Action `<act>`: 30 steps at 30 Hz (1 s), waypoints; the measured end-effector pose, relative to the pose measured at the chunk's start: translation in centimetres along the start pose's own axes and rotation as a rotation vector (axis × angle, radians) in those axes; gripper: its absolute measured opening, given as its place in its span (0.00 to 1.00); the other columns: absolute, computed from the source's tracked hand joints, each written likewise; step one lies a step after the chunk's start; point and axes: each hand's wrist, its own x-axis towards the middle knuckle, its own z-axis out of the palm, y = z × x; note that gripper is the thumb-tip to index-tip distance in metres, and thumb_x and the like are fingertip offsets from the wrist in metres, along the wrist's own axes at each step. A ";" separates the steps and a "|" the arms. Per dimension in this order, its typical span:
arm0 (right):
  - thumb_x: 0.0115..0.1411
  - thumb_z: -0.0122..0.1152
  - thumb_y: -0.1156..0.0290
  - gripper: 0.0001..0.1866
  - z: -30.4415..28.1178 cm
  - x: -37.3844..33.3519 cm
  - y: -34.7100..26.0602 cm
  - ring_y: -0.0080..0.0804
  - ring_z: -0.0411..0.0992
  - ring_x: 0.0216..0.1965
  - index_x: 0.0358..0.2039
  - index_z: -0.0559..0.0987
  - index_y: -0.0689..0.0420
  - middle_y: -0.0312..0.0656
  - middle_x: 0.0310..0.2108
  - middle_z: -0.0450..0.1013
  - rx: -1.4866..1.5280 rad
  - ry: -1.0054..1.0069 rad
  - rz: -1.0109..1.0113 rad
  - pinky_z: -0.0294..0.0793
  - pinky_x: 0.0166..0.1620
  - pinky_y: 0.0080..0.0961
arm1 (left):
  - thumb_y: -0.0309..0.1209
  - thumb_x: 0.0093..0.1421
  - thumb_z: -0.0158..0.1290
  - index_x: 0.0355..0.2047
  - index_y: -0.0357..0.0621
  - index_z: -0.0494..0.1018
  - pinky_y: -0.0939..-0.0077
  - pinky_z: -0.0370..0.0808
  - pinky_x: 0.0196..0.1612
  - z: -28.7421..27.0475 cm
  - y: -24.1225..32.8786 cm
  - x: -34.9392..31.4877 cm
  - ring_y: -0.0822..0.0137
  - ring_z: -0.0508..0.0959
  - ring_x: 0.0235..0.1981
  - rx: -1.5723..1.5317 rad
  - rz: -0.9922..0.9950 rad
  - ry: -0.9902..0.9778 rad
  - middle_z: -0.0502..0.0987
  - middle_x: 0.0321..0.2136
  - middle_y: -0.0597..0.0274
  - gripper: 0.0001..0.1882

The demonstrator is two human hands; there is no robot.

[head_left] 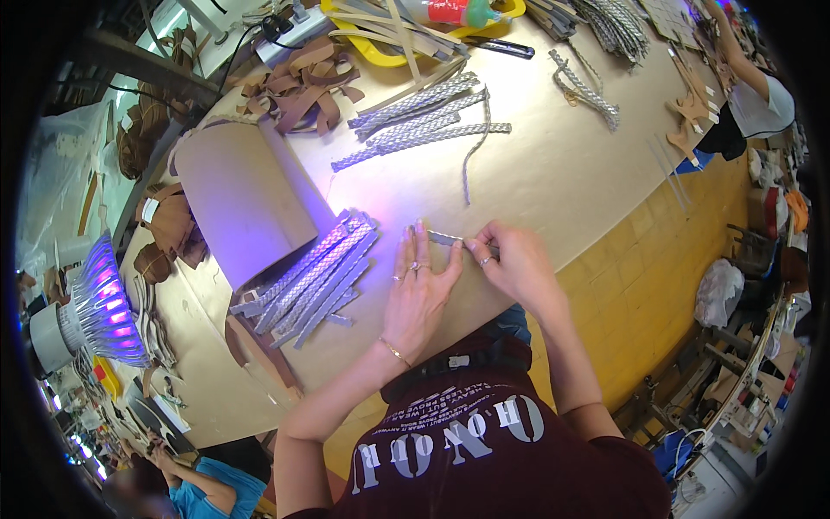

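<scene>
Here, silver braided strip [445, 238] between both hands, right hand [510, 259] pinching one end; left hand [419, 281] flat, fingertips pressing it

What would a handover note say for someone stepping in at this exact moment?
Left hand: flat on the table, fingertips pressing one end of a short silver braided strip.
Right hand: pinching the strip's other end.
Pile of similar strips lies left of the hands beside a curved cardboard sheet; more strips lie farther up the table.
Done or left: cannot tell which pile is finished.
</scene>
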 end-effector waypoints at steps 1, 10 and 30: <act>0.60 0.62 0.63 0.13 -0.2 -0.2 0.0 0.52 0.75 0.27 0.28 0.79 0.61 0.53 0.22 0.75 -0.009 0.000 0.001 0.73 0.34 0.43 | 0.25 0.60 0.46 0.64 0.52 0.62 0.52 0.54 0.69 0.0 0.1 0.0 0.38 0.54 0.68 0.018 -0.007 0.016 0.50 0.67 0.31 0.30; 0.60 0.61 0.64 0.12 -1.4 -1.1 1.5 0.43 0.71 0.21 0.30 0.79 0.62 0.50 0.18 0.72 0.087 -0.014 0.047 0.68 0.29 0.37 | 0.23 0.59 0.45 0.65 0.38 0.58 0.53 0.53 0.69 0.8 0.1 0.1 0.49 0.53 0.70 -0.179 0.035 -0.026 0.49 0.70 0.50 0.31; 0.58 0.65 0.62 0.15 -1.2 -1.4 2.4 0.46 0.72 0.22 0.28 0.79 0.62 0.50 0.18 0.73 0.042 0.087 0.097 0.70 0.29 0.37 | 0.20 0.57 0.45 0.67 0.49 0.57 0.45 0.49 0.69 0.1 2.1 0.7 0.36 0.49 0.69 -0.161 -0.014 -0.072 0.47 0.68 0.34 0.35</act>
